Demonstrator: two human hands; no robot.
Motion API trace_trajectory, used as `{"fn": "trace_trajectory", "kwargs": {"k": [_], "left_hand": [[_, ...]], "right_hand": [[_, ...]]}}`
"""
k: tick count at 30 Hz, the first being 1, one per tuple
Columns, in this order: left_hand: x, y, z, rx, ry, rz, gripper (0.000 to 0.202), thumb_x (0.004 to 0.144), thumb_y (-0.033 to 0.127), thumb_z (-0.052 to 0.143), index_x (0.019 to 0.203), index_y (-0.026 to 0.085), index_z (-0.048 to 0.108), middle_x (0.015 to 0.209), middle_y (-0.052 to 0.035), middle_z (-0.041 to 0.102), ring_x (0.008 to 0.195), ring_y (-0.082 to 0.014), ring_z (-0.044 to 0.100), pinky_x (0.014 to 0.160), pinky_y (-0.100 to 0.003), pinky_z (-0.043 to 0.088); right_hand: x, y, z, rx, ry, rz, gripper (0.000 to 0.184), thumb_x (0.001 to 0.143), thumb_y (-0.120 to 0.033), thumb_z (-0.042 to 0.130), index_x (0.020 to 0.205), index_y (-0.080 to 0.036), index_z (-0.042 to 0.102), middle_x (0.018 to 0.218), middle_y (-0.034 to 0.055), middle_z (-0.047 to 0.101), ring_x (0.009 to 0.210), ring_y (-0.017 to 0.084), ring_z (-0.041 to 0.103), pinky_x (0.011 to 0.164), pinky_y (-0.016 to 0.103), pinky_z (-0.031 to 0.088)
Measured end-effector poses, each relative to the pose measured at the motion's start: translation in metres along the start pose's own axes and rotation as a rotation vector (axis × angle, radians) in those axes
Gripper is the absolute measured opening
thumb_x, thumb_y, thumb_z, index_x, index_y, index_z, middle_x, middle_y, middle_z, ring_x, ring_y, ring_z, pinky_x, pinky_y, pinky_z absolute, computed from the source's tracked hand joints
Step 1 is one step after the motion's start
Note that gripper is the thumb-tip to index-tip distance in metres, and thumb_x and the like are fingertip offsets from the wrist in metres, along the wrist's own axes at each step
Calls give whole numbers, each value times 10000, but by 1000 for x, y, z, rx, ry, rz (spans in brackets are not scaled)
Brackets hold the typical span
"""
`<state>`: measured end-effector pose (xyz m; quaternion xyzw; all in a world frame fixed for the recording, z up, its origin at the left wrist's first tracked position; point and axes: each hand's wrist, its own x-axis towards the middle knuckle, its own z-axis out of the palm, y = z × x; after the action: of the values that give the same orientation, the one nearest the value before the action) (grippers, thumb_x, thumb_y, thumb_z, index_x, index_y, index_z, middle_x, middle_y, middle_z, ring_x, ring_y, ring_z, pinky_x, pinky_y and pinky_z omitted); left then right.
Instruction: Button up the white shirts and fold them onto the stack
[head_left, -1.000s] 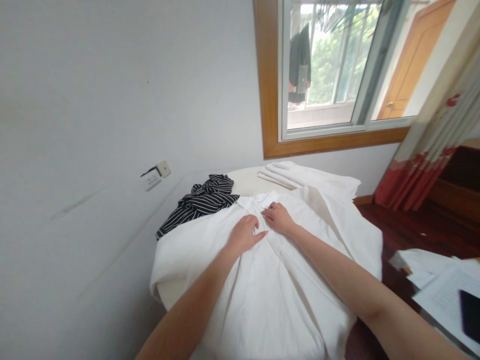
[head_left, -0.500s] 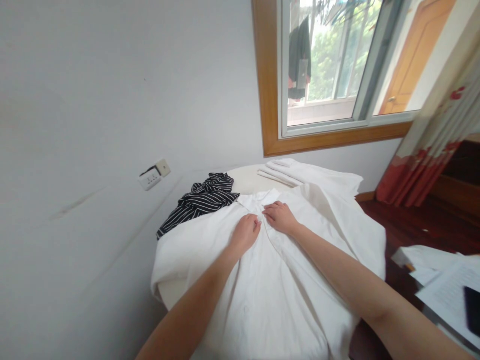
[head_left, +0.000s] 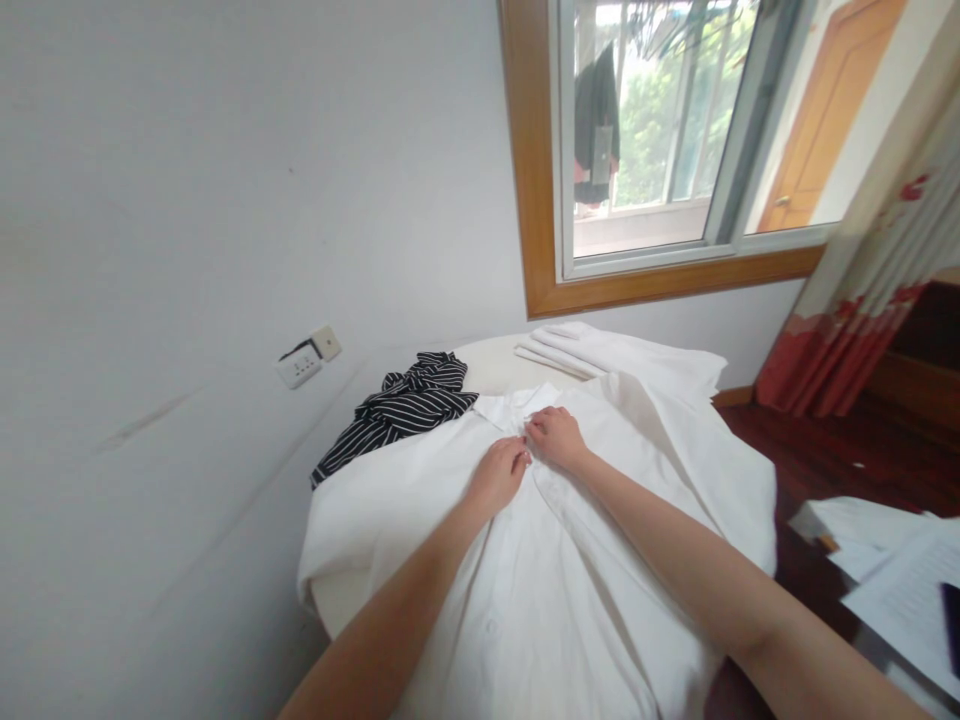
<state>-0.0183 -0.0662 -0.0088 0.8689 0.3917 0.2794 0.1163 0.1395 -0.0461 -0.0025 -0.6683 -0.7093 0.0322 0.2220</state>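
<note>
A white button-up shirt [head_left: 517, 590] lies spread with its collar at the far side, draped over a rounded cream surface [head_left: 491, 362]. Just below the collar, my left hand [head_left: 499, 475] pinches the front placket from the left. My right hand [head_left: 553, 436] grips the same placket from the right, its fingertips almost touching the left ones. The fingers cover whatever small part lies between them. Lower down the front, a button [head_left: 491, 627] shows.
A crumpled black-and-white striped garment [head_left: 420, 400] lies by the wall, near the socket [head_left: 300, 366]. Folded white cloth [head_left: 630, 355] sits at the back right. Papers [head_left: 915, 590] are at the lower right, a curtain [head_left: 847, 320] beside the window.
My left hand has shifted slightly right, closer to my right hand at the placket. The view has moved a little; the shirt lies much as before.
</note>
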Motion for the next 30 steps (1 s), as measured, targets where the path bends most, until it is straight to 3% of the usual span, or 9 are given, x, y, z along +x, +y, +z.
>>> {"fn": "trace_trajectory", "kwargs": {"k": [4,9,13,19,25,30], "left_hand": [[3,1,-11,-31,-61,7,214,833,124,455,782,185,654,921,-41,675,955,-166,589,915,-295,427],[2,13,-23,172,-123,-23,257,858,196,446,730,174,667,836,-58,665,878,-181,585,861,-299,420],[-11,34,-34,347,-242,-96,321,905,305,407,758,170,659,783,-68,643,804,-189,590,776,-301,427],[-47,73,-39,546,-300,-176,366,859,475,492,900,143,641,959,-115,610,892,-236,584,778,-331,445],[-79,103,-43,623,-397,-293,333,907,348,394,949,130,643,932,-123,630,887,-249,606,727,-344,464],[-97,123,-57,583,-515,-268,318,879,250,379,842,126,669,869,-116,654,834,-251,623,703,-357,459]], "right_hand": [[-2,-11,9,0,86,61,308,853,-474,531,877,-215,697,1086,93,599,1055,253,460,845,340,338],[-5,-12,14,-37,78,25,276,877,-434,522,895,-206,676,1124,104,556,1068,254,428,858,360,322],[-7,-11,13,-72,93,2,256,891,-401,510,927,-193,654,1101,108,557,1040,248,436,842,360,324],[-9,-11,11,-94,103,-9,256,895,-395,504,970,-188,634,1101,108,552,1046,247,435,832,358,329],[-12,-12,10,-108,126,-22,254,896,-383,498,975,-179,627,1085,106,560,1032,253,442,826,362,332],[-14,-13,7,-117,111,-20,267,898,-382,489,982,-171,630,1090,111,561,1034,256,444,827,367,334]]}}
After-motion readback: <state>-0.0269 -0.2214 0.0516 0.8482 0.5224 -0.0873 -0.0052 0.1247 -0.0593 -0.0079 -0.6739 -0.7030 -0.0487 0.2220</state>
